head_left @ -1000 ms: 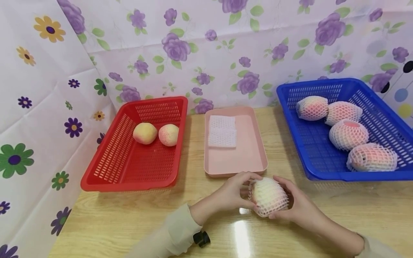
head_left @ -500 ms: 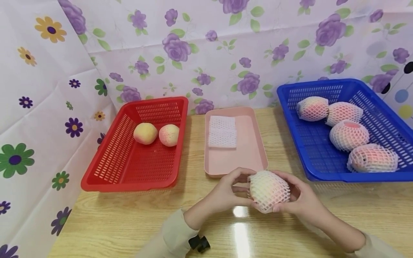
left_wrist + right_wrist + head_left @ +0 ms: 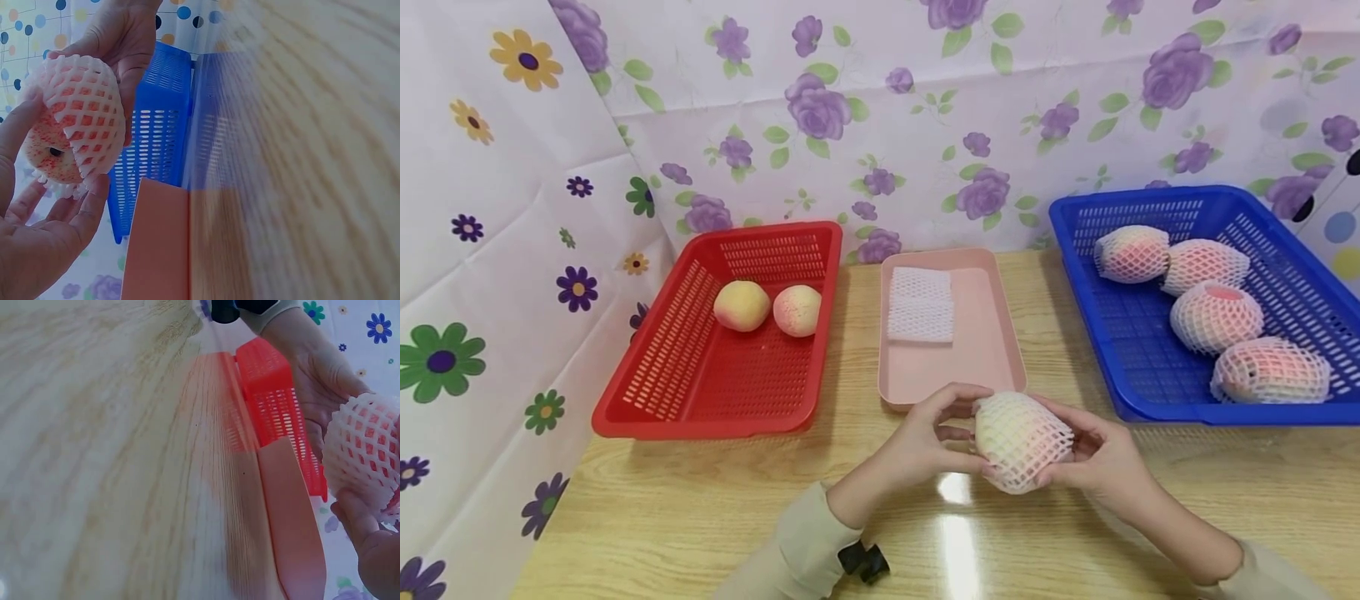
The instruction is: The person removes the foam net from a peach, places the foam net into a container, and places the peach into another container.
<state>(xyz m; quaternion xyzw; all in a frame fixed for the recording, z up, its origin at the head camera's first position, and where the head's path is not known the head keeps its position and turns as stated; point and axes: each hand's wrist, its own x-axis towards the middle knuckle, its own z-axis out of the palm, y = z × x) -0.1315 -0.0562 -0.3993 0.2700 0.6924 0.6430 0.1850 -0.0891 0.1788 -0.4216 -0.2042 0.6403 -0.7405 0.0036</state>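
Observation:
A peach [image 3: 1022, 442] in a white foam net sleeve is held above the table, in front of the pink tray. My left hand [image 3: 934, 442] grips its left side, thumb below and fingers above. From the other side my right hand [image 3: 1101, 458] holds it, with the thumb low on the net. In the left wrist view the net [image 3: 94, 112] covers most of the peach, while a speckled end [image 3: 53, 147] with a dark spot stays bare near the left fingers. The right wrist view shows the netted peach [image 3: 365, 453] cut off by the frame edge.
On the left, a red basket [image 3: 715, 429] holds two bare peaches [image 3: 742, 306]. Folded foam nets [image 3: 921, 306] lie in the pink tray [image 3: 981, 358]. At right, a blue basket [image 3: 1127, 367] contains several netted peaches [image 3: 1216, 317]. A flowered cloth hangs behind the table [image 3: 700, 517].
Both hands have raised the peach slightly and turned it, and the net lies over more of its left side. The view has shifted a little. The baskets and tray have stayed in place.

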